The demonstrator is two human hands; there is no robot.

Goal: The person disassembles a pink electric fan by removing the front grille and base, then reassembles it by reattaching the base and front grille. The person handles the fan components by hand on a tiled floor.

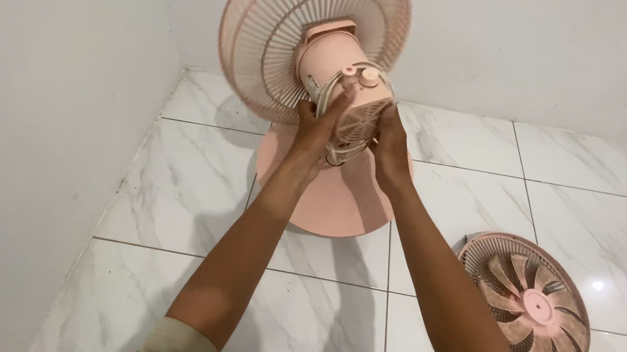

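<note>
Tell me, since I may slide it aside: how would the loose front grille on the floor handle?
The front grille lies flat on the tile floor, so it would probably slide easily. Its thin ribs look light and somewhat flexible, perhaps easily cracked.

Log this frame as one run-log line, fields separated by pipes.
left hand gripping white cord on fan motor housing | right hand on housing side | rear grille attached | front grille with blades lying on tile floor

The top of the pink fan's rear grille (269,23) is cut off by the upper edge, its stand is hidden behind the motor housing (343,82) and both hands, and the round base (326,202) is partly covered by the forearms.
</note>
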